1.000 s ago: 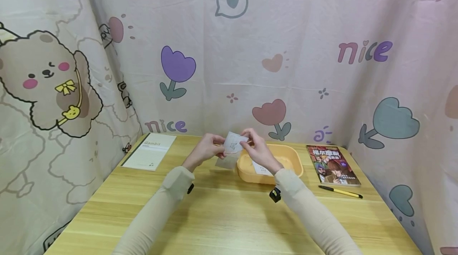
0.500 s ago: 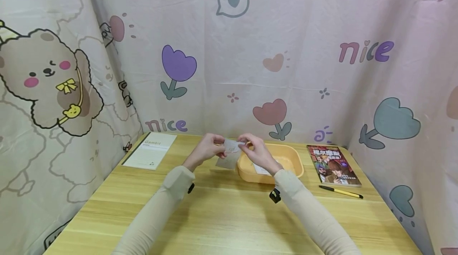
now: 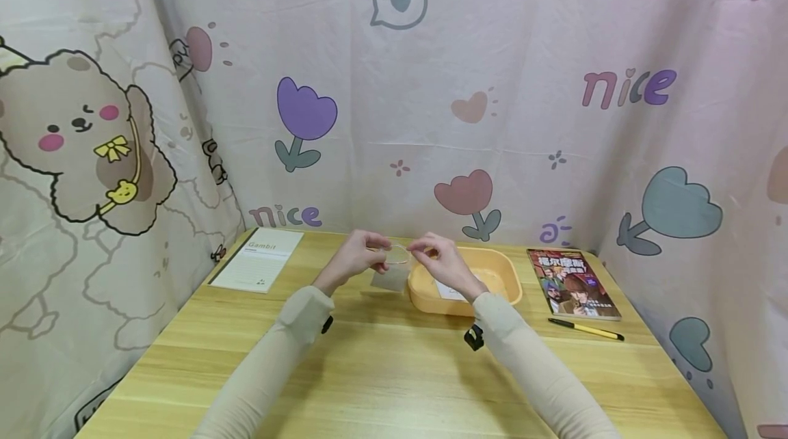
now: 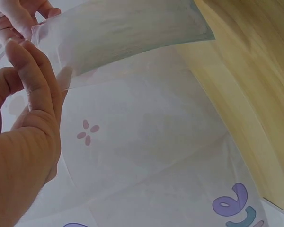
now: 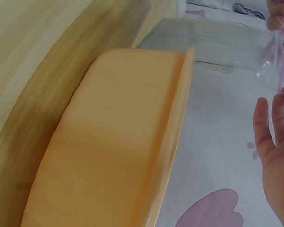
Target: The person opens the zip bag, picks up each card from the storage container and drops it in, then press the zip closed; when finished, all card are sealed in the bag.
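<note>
In the head view, a clear zip bag [image 3: 389, 280] hangs between both hands at the far side of the table, its mouth spread into an oval. My left hand [image 3: 358, 253] pinches the left end of the mouth. At the right end, the fingertips of my right hand [image 3: 444, 260] pinch the opposite edge. The left wrist view shows a flat grey-green sheet [image 4: 132, 35] inside the bag, below its mouth. A reddish zip line runs along the bag's edge in the right wrist view.
Close to the right hand stands an orange plastic basket [image 3: 506, 288] with a white printed card [image 3: 448, 290] in it. A white notebook [image 3: 258, 261] lies at the left. To the right are a comic-style magazine [image 3: 575, 285] and a yellow-black pen [image 3: 587, 329]. A patterned curtain [image 3: 382, 117] hangs behind.
The white printed card held by the right hand has slid down into the bag and no longer shows above its mouth. The right hand has moved to the bag's edge.
</note>
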The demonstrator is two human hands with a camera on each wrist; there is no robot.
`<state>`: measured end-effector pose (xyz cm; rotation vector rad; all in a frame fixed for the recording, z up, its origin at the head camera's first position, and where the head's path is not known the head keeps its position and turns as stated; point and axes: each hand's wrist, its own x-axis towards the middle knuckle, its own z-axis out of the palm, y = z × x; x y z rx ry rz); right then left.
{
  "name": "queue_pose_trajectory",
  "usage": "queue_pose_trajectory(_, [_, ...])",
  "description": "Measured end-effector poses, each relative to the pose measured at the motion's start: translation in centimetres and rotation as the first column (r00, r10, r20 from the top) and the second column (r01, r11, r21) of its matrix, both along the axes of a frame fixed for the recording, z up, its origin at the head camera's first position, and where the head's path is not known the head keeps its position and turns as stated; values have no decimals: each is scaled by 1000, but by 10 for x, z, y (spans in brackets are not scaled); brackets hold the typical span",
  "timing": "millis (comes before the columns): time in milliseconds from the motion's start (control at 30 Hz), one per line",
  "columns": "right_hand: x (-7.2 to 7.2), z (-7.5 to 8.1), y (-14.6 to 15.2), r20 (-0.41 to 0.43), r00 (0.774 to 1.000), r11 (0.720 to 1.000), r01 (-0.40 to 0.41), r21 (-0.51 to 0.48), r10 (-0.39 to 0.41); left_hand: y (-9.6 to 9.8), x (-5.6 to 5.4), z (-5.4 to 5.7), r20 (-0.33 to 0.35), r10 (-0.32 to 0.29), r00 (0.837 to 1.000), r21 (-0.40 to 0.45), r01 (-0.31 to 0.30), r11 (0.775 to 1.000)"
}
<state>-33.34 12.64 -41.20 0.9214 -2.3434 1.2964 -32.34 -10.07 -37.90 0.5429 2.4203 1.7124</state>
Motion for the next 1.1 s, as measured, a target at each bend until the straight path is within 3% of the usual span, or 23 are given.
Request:
queue_pose_trajectory(267, [0, 0, 8, 124, 991, 999, 45, 8, -46, -1, -1, -1, 12, 2, 1000, -6, -2, 1000])
queue_pose_trajectory(500, [2, 8, 19, 234, 972, 1000, 6, -26, 1, -1, -3, -3, 17, 20, 1000, -6, -20, 1000])
queue_pose_trajectory(700, [-5, 8, 35, 235, 972, 1000, 3, 0, -3, -3, -2, -2, 12, 0, 1000, -1, 0, 1000])
queue_pose_trajectory(1100, [-14, -11, 64, 264, 964, 997, 11, 80, -32, 0, -1, 0, 20, 25, 999, -9, -25, 1000])
